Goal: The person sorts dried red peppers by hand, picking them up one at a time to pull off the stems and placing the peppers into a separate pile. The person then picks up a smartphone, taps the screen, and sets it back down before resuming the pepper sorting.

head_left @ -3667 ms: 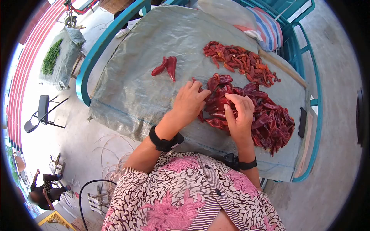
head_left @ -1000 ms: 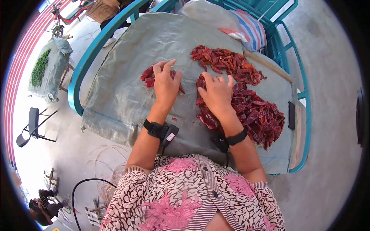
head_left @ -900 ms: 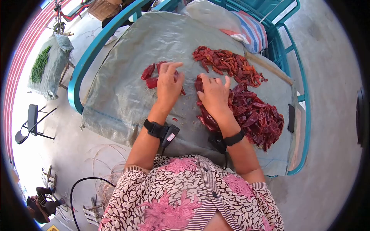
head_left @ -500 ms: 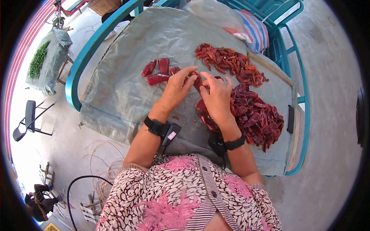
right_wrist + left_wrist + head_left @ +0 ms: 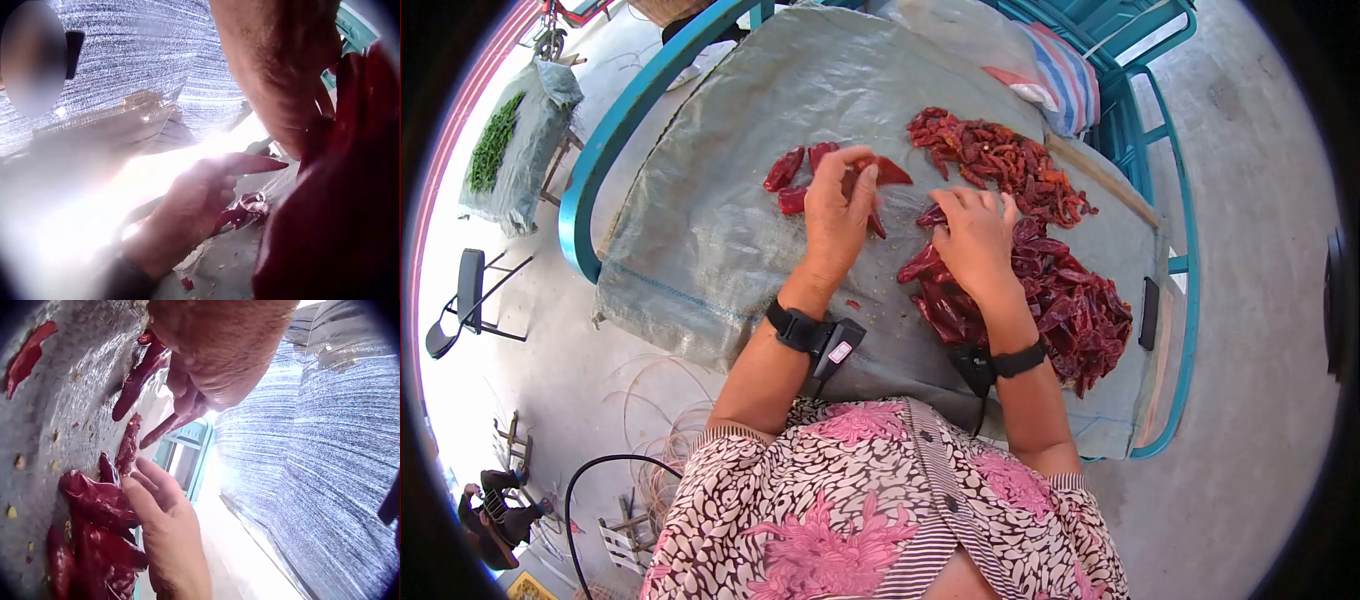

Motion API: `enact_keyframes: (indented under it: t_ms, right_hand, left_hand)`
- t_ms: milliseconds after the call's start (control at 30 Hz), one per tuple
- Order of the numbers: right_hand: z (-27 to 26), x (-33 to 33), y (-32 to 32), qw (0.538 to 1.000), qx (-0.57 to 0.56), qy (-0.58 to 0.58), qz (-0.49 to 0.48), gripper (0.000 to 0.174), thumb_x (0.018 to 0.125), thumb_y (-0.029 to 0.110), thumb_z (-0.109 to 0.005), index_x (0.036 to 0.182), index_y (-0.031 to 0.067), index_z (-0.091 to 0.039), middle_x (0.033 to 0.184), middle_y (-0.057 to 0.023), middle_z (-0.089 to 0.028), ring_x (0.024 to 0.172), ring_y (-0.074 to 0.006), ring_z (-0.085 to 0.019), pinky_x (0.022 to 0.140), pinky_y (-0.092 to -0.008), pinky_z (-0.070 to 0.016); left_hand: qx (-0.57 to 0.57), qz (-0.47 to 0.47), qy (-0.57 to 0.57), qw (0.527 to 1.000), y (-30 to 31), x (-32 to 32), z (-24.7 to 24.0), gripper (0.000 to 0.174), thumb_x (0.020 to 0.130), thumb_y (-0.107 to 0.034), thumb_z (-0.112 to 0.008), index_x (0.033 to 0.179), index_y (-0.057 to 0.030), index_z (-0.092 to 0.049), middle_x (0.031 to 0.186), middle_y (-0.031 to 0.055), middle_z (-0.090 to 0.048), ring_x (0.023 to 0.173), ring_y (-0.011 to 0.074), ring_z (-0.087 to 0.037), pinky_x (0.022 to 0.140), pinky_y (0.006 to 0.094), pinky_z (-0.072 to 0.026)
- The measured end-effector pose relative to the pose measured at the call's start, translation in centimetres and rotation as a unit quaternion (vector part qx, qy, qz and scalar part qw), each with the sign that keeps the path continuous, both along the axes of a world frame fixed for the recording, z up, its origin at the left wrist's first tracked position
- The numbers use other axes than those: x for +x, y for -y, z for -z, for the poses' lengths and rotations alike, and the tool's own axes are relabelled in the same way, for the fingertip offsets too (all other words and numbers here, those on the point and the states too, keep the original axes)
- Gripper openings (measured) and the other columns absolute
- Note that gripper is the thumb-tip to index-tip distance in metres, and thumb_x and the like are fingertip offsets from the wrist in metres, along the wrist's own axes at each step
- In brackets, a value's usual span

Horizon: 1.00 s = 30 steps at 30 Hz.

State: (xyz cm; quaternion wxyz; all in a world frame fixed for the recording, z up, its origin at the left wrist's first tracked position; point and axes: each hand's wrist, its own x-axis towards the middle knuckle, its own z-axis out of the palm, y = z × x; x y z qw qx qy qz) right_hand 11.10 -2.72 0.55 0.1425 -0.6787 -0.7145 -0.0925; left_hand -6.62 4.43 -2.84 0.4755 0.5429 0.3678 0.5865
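Since half a second ago, the left hand [image 5: 837, 215] has been drawn away from the right hand [image 5: 975, 245], off the left edge of the large chili pile [image 5: 1060, 300].

Head view: a single dried chili [image 5: 890, 172] is pinched in the left fingertips, just left of the pile's upper end. A small chili group [image 5: 793, 185] lies further left of the pile on the grey sack [image 5: 720, 250]. The right hand rests on the pile's left edge.

Left wrist view: the pinched chili [image 5: 164, 427] hangs from the left fingers. The right hand [image 5: 165, 525] lies with its fingers nearly straight on the pile [image 5: 94, 544], and nothing is clasped.

Right wrist view: glare and blur; the left hand [image 5: 200, 194] is seen left of the pile [image 5: 337, 237].
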Motion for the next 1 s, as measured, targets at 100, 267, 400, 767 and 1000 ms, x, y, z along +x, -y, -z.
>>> enact_keyframes:
  t_ms: [100, 267, 400, 767, 1000]
  right_hand:
    - [1.2, -0.3, -0.7, 1.0, -0.014, 0.024, 0.01, 0.035, 0.082, 0.01, -0.072, 0.117, 0.0153, -0.072, 0.111, -0.0047, -0.071, 0.113, -0.0285, -0.06, 0.111, -0.0546, -0.031]
    - [0.9, -0.2, -1.1, 0.998, -0.035, 0.053, 0.013, 0.028, 0.084, 0.011, -0.07, 0.111, 0.016, -0.075, 0.103, -0.0048, -0.071, 0.107, -0.0272, -0.061, 0.103, -0.0494, -0.0356]
    - [-0.2, 0.5, -1.1, 0.999, 0.032, -0.006, 0.003, 0.023, 0.087, 0.014, -0.071, 0.11, 0.0138, -0.073, 0.102, -0.0067, -0.071, 0.101, -0.0275, -0.063, 0.098, -0.0459, -0.0417]
    - [-1.5, -1.0, 1.4, 0.815, 0.08, -0.573, 0.021, 0.016, 0.103, 0.009, -0.061, 0.116, -0.0006, -0.062, 0.11, -0.008, -0.07, 0.094, -0.0136, -0.068, 0.085, -0.0296, -0.0554]
    - [-2.3, -1.6, 2.1, 0.661, 0.039, -0.749, -0.003, 0.019, 0.104, 0.007, -0.06, 0.121, -0.0015, -0.058, 0.114, -0.0085, -0.069, 0.1, -0.0128, -0.068, 0.089, -0.0286, -0.0558]
  left_hand:
    - [0.053, -0.063, 0.034, 0.996, 0.0, 0.3, -0.4, 0.028, 0.1, -0.007, -0.067, 0.128, -0.0044, -0.063, 0.112, 0.003, -0.062, 0.083, 0.0055, -0.06, 0.07, 0.0231, -0.0507]
    - [0.055, 0.042, -0.075, 0.995, -0.1, -0.9, 0.3, 0.032, 0.095, -0.004, -0.069, 0.126, -0.0046, -0.065, 0.107, 0.0003, -0.06, 0.081, 0.0059, -0.056, 0.069, 0.0236, -0.0481]
    - [0.089, 0.11, -0.125, 0.982, 0.2, -0.7, 0.0, 0.036, 0.091, -0.004, -0.071, 0.127, -0.0063, -0.066, 0.102, 0.0014, -0.061, 0.076, 0.0064, -0.055, 0.068, 0.0241, -0.0477]
    - [0.014, 0.229, -0.098, 0.968, 0.4, -0.2, 0.2, 0.049, 0.099, -0.014, -0.07, 0.147, -0.0111, -0.057, 0.101, 0.0026, -0.069, 0.072, 0.0089, -0.06, 0.067, 0.0249, -0.0513]
    - [-0.045, 0.277, -0.053, 0.958, 0.7, -0.4, -0.7, 0.044, 0.102, -0.011, -0.066, 0.145, -0.0088, -0.057, 0.1, 0.002, -0.068, 0.075, 0.0086, -0.063, 0.067, 0.0243, -0.0524]
